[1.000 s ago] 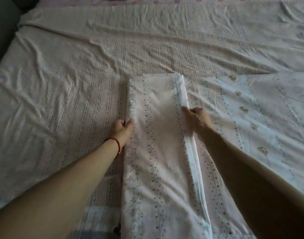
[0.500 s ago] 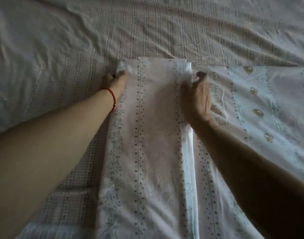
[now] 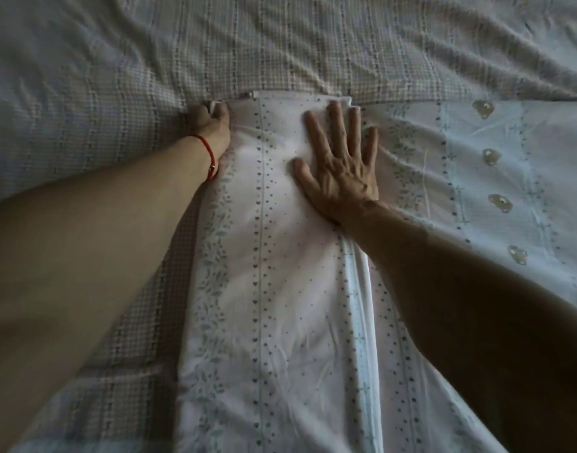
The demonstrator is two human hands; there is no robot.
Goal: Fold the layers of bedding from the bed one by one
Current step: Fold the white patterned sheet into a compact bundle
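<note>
The folded sheet (image 3: 280,273) lies lengthwise on the checked bed cover (image 3: 117,93). The left hand (image 3: 211,125) pinches the sheet's far left corner; the right hand (image 3: 341,165) presses flat, fingers spread, near its far right corner. Align corners before smoothing outward.

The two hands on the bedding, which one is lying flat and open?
The right hand. It lies flat with fingers spread on top of the folded sheet, while the left hand, the one with the red wrist string, pinches the sheet's far left corner.
</note>
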